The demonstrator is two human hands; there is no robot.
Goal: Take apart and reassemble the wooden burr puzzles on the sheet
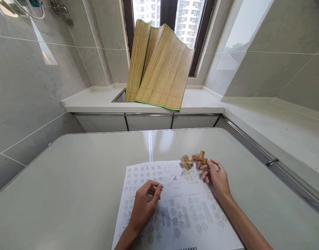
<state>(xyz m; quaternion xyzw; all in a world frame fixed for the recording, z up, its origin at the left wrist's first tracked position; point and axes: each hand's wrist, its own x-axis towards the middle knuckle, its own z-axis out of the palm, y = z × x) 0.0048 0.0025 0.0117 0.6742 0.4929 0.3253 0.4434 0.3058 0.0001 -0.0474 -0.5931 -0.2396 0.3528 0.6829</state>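
Observation:
A wooden interlocking puzzle (200, 159), made of crossed bars, is at the upper right of the sheet. My right hand (217, 177) has its thumb and index finger closed on the end of one bar, the other fingers curled below. Just left of it, a second wooden interlocking puzzle (187, 162) rests on the paper's top right corner. Over the left half of the printed sheet (185, 211) hovers my left hand (147, 201), its thumb and index tips pinched together. Whether anything tiny is between those fingertips cannot be made out. Small diagrams cover the sheet.
The sheet lies on a wide pale table (71, 180) with a seam down its far half. Beyond stands a white ledge (97, 100) bearing a folded bamboo mat (164, 66) before a window. Tiled walls and a right-hand ledge (287, 121) flank the table.

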